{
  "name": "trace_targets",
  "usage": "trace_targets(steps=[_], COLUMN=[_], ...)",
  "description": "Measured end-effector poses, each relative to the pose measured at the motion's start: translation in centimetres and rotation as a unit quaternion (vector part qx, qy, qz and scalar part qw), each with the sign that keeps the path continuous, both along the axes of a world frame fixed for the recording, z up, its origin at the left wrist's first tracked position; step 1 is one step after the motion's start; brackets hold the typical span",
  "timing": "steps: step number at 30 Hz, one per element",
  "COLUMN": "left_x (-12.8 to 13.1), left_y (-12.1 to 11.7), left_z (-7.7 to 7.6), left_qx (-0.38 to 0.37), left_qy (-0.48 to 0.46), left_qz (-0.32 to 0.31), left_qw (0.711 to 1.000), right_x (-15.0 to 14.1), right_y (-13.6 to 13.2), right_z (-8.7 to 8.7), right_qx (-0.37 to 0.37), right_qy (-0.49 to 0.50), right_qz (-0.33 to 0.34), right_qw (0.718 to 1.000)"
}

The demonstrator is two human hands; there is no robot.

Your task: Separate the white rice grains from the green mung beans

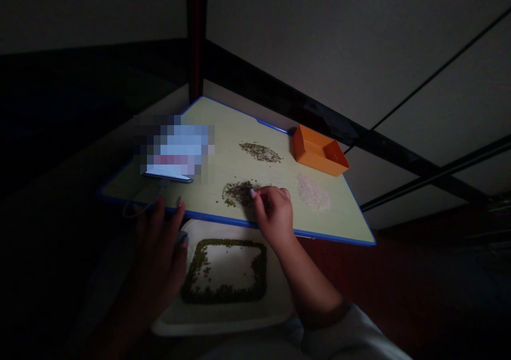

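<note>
My right hand is over a pile of small dark and green grains or seeds near the front of a pale tabletop with a blue edge. Its fingers are curled together at the pile; whatever they pinch is hidden or too small to make out. In shadow at the table's front left edge is my left hand, fingers stretched and apart, holding nothing visible. Below the edge, between my forearms, sits a white tub with green beans or seeds gathered mostly along the sides of its floor.
Farther back lies a mixed greenish and pale pile. A pile of whitish grains is at the right, in front of an orange open box. A phone, its screen pixelated, stands at the left with a white cable.
</note>
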State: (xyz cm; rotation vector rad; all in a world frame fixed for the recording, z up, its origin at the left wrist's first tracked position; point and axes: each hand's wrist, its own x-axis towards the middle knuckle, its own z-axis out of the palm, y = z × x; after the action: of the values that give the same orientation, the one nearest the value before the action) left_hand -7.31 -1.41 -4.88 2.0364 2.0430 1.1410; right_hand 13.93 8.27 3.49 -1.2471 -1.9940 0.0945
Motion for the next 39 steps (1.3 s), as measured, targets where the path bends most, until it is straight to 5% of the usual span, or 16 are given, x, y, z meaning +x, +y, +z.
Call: trace_targets(steps=[22, 39], left_x=[-0.2, -0.8], left_y=[-0.1, 0.1], left_z=[0.0, -0.2], left_qx=[-0.006, 0.003], left_qy=[0.006, 0.039], left_qz=[-0.006, 0.003], left_qw=[1.0, 0.999], right_x=[0.0, -2.1], right_y=[0.1, 1.7], right_z=[-0.1, 0.3], right_qx=[0.016, -0.014], right_qy=[0.02, -0.061], right_qz=[-0.002, -0.021], right_qw=[1.0, 0.998])
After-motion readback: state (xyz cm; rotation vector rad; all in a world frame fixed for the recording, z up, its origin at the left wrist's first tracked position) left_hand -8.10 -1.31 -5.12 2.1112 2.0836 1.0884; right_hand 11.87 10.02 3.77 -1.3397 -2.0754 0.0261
